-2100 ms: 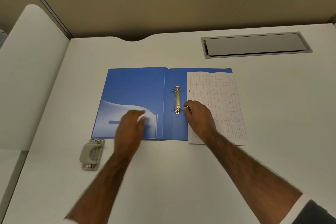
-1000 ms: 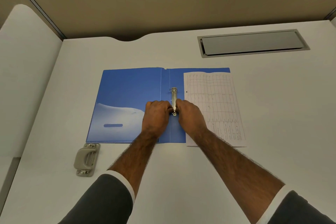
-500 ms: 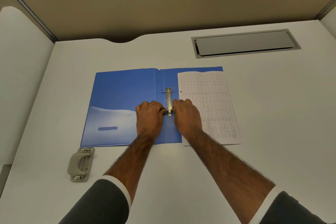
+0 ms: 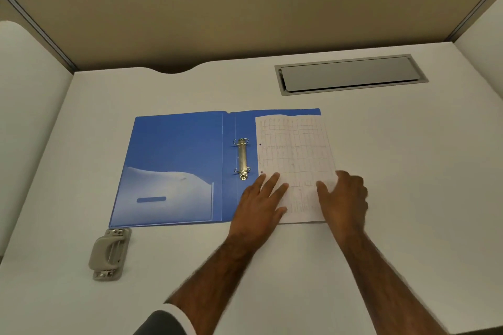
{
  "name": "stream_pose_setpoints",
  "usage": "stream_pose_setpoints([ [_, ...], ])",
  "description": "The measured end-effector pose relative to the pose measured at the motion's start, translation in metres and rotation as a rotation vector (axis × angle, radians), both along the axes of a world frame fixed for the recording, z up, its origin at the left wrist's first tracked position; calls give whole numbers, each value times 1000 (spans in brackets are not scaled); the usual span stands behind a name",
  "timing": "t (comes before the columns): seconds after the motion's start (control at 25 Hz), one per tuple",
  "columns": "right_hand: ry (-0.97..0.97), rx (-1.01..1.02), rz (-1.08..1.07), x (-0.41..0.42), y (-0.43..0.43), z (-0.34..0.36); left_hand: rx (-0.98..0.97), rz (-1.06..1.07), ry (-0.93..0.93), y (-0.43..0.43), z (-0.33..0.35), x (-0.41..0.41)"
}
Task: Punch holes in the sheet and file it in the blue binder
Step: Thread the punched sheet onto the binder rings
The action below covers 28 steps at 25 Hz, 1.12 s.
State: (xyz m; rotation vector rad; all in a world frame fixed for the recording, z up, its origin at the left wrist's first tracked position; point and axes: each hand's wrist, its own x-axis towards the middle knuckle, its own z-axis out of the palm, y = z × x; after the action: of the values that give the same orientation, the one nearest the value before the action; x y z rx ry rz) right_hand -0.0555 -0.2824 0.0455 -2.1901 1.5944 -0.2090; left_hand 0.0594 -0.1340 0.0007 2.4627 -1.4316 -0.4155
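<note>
Two holes (image 4: 260, 145) already show along the left edge of the sheet (image 4: 296, 160), so punching looks done and the punch (image 4: 109, 253) sits idle, near left of the open blue binder (image 4: 174, 160). Sheet lies flat on the binder's right flap, just right of the rings (image 4: 241, 158), which look sprung apart. Left hand (image 4: 258, 204) rests flat, fingers spread, on the sheet's near left corner, right hand (image 4: 344, 196) open at its right edge, neither gripping; left to do: thread holes onto rings, snap shut.

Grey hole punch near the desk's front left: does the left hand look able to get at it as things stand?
Probably yes: the grey hole punch sits alone on bare desk, and the left hand rests flat, holding nothing.
</note>
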Motion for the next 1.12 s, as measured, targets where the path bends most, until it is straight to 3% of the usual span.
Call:
stream_pose_setpoints([
  [0.16, 194, 111, -66, -17, 0, 0, 88, -23, -21, 0, -12, 3],
  [0.52, 149, 195, -44, 3, -16, 0, 152, 18, -11, -4, -7, -1],
  [0.88, 374, -73, 107, 5, 8, -14, 177, 20, -24, -7, -9, -1],
  [1.12, 360, -40, 108, 4, 19, -23, 185, 17, -24, -8, -10, -1],
])
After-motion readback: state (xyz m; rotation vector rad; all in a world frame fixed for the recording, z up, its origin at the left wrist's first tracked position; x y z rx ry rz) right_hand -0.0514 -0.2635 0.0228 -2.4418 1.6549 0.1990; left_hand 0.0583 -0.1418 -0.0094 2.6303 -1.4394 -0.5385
